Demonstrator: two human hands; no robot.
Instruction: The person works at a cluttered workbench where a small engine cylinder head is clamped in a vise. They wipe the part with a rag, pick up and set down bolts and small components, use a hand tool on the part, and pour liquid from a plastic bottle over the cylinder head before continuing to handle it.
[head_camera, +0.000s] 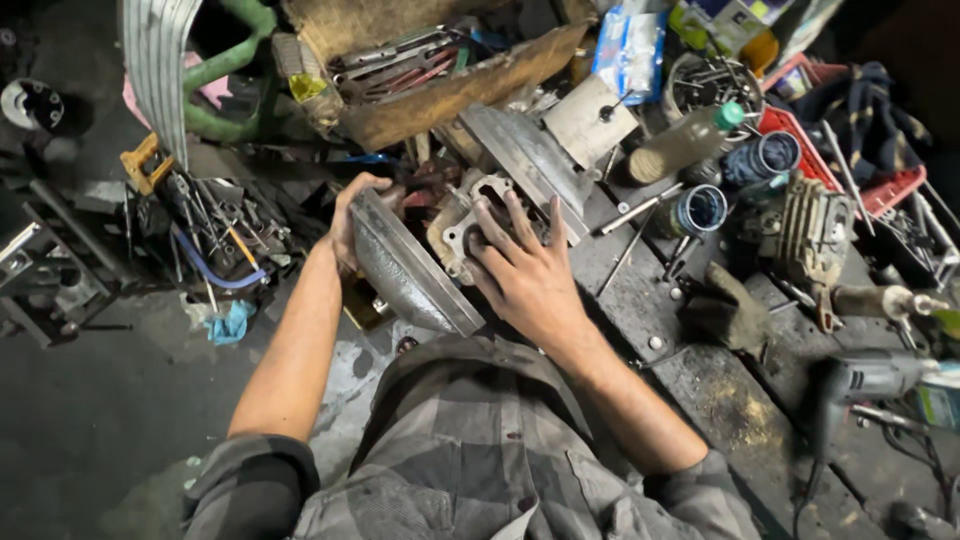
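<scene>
We grip a grey curved metal cover (405, 268) with our left hand (350, 215); our right hand (520, 270) lies spread on a grimy metal engine casting (462, 228)

The engine casting (470, 225) is dull grey cast metal, its side plate (405, 268) smooth but grimy; the worktop (700, 390) is rough, stained wood; the shirt (480, 450) is soft checked cloth, and the crate (880, 185) is red plastic

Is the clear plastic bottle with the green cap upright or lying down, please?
Lying down: the clear plastic bottle rests on its side among the clutter.
</scene>
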